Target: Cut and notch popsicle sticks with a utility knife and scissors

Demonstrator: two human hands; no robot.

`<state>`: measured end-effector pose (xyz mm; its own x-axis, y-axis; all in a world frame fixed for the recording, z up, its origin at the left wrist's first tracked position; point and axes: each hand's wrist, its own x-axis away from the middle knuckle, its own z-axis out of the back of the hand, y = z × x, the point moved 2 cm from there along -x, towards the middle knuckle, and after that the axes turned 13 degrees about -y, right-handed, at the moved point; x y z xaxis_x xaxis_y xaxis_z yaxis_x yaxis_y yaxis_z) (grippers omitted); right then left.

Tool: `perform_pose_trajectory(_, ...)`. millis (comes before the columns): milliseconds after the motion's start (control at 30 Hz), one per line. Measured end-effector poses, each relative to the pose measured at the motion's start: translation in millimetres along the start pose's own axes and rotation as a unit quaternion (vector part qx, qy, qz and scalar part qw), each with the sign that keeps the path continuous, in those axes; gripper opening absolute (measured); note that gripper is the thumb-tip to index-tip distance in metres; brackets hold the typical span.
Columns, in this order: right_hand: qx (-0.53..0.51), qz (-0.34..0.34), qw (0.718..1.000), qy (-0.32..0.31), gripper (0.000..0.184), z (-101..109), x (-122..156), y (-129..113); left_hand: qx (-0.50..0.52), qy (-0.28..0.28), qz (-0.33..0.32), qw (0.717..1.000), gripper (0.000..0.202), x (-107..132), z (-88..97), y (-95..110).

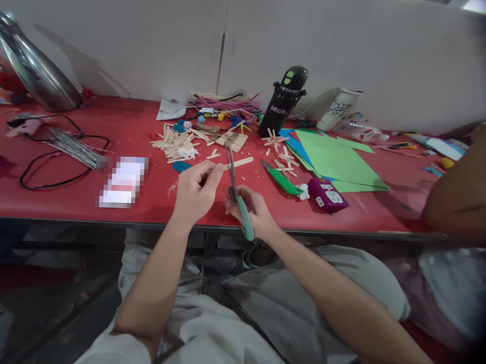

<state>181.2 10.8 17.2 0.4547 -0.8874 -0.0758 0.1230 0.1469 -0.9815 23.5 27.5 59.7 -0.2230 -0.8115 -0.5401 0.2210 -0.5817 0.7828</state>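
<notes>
Between thumb and fingers, my left hand (198, 190) pinches one end of a wooden craft stick (243, 162), which points to the right above the table. My right hand (255, 210) grips green-handled scissors (245, 216). Their blades point up and away from me and cross the stick near my left fingertips; whether they press on it, I cannot tell. Just beyond my hands lies a pile of loose craft sticks (167, 142), beside several sticks laid together as a flat panel (238, 142). A green utility knife (281, 179) lies right of the scissors.
On the red table (158, 203) are a blurred phone (123, 182), a black cable (39, 185) and thin wires (74, 148) at left. A steel jug (43, 69), black bottle (281, 106) and white cup (339, 108) stand behind. Rightward are green paper (343, 159), a purple box (327, 195) and another person's arm (460, 184).
</notes>
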Motion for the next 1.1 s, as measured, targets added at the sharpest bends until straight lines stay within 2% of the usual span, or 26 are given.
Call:
perform_pose_trajectory(700,-0.013,0.025,0.999,0.016,0.044,0.3,-1.1,6.1,-0.005,0.004,-0.024,1.000,0.032,-1.1,-2.9,0.8)
perform_pose_trajectory(1100,0.012,0.026,0.999,0.019,0.047,0.4,-1.3,5.0,-0.021,0.005,-0.028,0.999,0.038,-0.8,-2.6,5.1)
